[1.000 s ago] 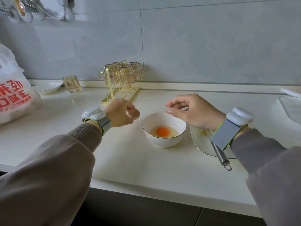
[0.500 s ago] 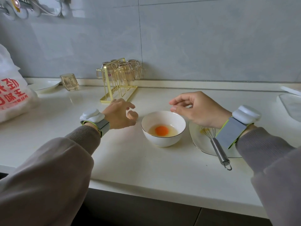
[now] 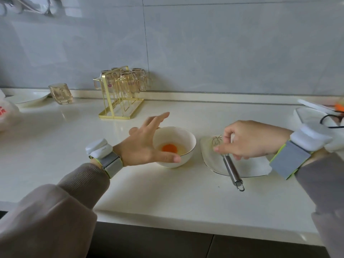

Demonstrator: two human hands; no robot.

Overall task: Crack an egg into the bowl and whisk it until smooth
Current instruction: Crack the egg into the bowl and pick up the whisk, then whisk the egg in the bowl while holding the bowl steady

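A white bowl (image 3: 186, 140) stands on the counter with a raw egg in it, the orange yolk (image 3: 169, 148) whole in clear white. My left hand (image 3: 143, 144) is spread open around the bowl's left side, thumb along the front rim, fingers reaching past the back. A metal whisk (image 3: 230, 166) lies on a white plate (image 3: 247, 168) to the bowl's right, handle pointing toward me. My right hand (image 3: 251, 139) hovers over the whisk's wire end with fingers curled down and apart, just above the neck of the handle; I cannot tell if they touch it.
A gold rack of glass cups (image 3: 121, 90) stands behind the bowl by the wall. Far left are a loose glass (image 3: 60, 94), a white dish (image 3: 28, 97) and a printed bag (image 3: 7, 114). A tray with a dark cable (image 3: 316, 116) sits far right. The counter's front edge (image 3: 186, 218) is close.
My left hand opened and moved right to the bowl's side. My right hand swung right from above the bowl's rim to over the whisk on the plate.
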